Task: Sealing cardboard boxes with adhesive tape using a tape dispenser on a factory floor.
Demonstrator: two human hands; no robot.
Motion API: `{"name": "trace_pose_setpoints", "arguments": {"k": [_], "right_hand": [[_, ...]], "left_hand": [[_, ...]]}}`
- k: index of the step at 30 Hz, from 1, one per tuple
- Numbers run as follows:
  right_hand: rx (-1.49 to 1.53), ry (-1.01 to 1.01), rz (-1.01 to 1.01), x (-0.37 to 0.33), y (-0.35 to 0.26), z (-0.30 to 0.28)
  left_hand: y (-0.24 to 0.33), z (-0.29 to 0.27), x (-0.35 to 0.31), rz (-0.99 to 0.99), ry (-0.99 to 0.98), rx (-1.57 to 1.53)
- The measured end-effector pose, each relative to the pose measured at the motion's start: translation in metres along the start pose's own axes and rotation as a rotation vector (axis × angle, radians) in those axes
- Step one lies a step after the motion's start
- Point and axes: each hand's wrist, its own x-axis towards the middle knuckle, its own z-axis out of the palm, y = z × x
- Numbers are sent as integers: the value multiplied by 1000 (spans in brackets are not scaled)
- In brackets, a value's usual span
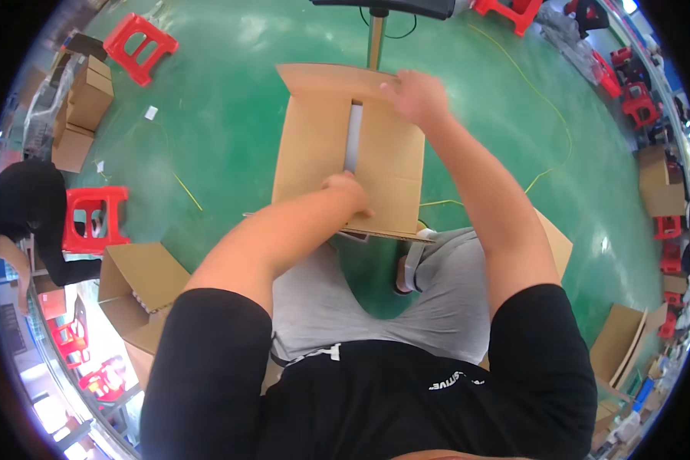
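Note:
A brown cardboard box (387, 165) sits in front of my knees, its two wide top flaps folded in. Between them runs a narrow slot, where a grey strip or surface (353, 134) shows. My left hand (349, 193) presses on the flaps by the slot's near end, thumb held apart and the other fingers partly hidden. At the far right corner, my right hand (418, 96) pinches the edge of the far flap (322, 80), which stands partly raised. The box's contents below the flaps are hidden.
A metal post (376, 42) with a dark top stands beyond the box. Red stools (140, 47) are scattered about the green floor (222, 100). An open carton (146, 280) is on my left, more cardboard (617, 345) on my right. Another person (27, 207) bends at far left.

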Motion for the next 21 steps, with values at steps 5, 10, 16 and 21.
{"name": "trace_pose_setpoints", "arguments": {"k": [5, 10, 16, 21], "right_hand": [[71, -176, -68, -56, -19, -2], [-27, -620, -202, -93, -15, 53], [-26, -666, -290, -82, -2, 67], [484, -811, -22, -72, 40, 78]], "left_hand": [[-7, 6, 21, -1, -189, 0], [-18, -19, -10, 102, -107, -34], [-91, 5, -125, 568, 25, -553], [-85, -1, -68, 212, 757, -90]]}}
